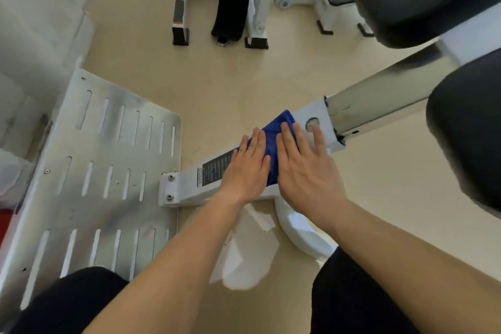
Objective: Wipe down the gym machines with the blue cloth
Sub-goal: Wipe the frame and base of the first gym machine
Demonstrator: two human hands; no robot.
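The left hand [245, 168] and right hand [306, 171] lie flat side by side, fingers straight and close together, pressing the blue cloth [273, 138] onto the white frame beam [187, 184] of a gym machine. The left hand sits beside the beam's black label [217, 167]. The right fingertips reach past the cloth onto bare beam, near the grey inner tube [379, 106]. The beam's bolted end meets a slotted metal footplate [108, 157]. Dark seat pads [466, 130] stand at the right.

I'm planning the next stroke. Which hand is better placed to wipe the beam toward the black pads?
Right, probably. The right hand lies flat on the pad-side edge of the blue cloth, fingers reaching past it; the left hand presses the end nearer the footplate.
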